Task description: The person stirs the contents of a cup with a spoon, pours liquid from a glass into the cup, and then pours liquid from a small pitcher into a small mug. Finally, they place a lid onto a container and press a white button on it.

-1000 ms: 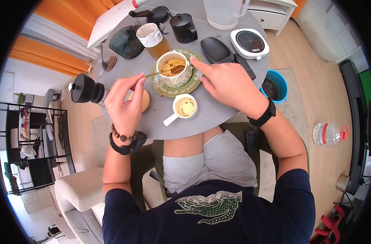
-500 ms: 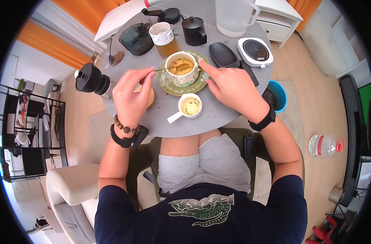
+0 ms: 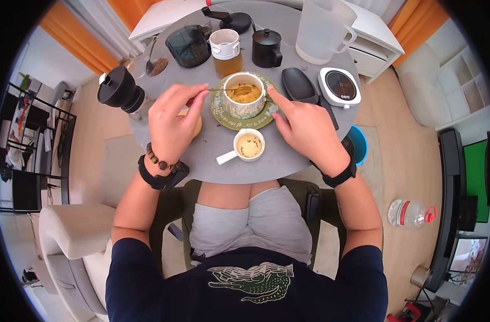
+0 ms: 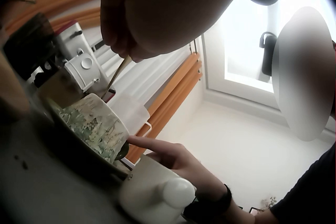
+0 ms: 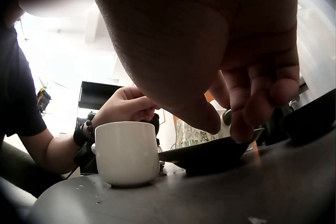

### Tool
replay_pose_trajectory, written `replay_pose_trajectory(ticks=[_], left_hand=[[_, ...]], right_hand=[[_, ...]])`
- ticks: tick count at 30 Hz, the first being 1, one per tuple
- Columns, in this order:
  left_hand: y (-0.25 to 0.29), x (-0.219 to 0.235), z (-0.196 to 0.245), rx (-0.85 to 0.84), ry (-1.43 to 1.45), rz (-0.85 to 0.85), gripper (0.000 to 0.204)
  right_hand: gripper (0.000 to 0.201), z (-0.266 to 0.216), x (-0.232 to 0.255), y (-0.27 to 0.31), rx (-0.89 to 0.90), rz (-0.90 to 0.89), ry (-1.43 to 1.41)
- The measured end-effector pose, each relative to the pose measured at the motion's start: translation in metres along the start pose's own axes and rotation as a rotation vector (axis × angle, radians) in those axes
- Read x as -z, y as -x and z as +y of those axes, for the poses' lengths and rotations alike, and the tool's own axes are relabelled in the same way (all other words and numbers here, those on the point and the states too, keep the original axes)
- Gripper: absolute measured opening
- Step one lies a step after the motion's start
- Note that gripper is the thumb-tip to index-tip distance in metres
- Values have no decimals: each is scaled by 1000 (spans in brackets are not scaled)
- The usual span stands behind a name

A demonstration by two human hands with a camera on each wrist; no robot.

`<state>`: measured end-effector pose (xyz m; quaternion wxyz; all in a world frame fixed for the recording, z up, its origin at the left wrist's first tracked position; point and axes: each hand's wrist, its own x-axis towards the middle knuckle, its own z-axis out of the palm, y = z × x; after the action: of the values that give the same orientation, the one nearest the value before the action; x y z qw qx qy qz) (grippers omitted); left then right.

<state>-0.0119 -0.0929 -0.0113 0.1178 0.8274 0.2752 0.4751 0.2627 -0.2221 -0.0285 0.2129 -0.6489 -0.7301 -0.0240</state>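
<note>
My left hand pinches the thin handle of a spoon between thumb and fingertips. The spoon's bowl dips into yellowish liquid with dark bits, inside a patterned cup. That cup stands upright on a green saucer with white lettering. From the other side, my right hand reaches in with its index finger extended, the tip right at the cup's side near the handle; its other fingers are loosely bent. Closer to the table's front edge sits a white cup with a straight side handle, holding pale liquid and bits.
Behind the saucer stand a glass jar with a white top, a black lidded pot and a clear pitcher. A black dish and white scale lie right. A black-topped grinder stands left, a blue bucket below.
The spoon has shifted inside the cup, its handle swinging with my left hand. My right index finger stays at the cup. The head view has turned slightly.
</note>
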Motion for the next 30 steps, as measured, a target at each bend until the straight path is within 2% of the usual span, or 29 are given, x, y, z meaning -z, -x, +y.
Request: replay_pose_trajectory(ticks=[5, 13, 16, 21, 25, 30], left_hand=[[0, -1, 1, 36, 63, -54, 17], [-1, 1, -3, 57, 37, -2, 16], [-2, 1, -3, 51, 30, 9, 16], [-1, 1, -4, 55, 31, 4, 17], [0, 1, -6, 37, 39, -1, 17], [0, 2, -6, 38, 29, -3, 17]], right_hand=[[52, -1, 0, -1, -3, -15, -4], [51, -1, 2, -2, -17, -35, -13], [54, 5, -5, -3, -22, 15, -89], [44, 5, -3, -7, -148, 76, -154], [43, 10, -8, -7, -113, 84, -128], [24, 3, 1, -8, -110, 95, -278]])
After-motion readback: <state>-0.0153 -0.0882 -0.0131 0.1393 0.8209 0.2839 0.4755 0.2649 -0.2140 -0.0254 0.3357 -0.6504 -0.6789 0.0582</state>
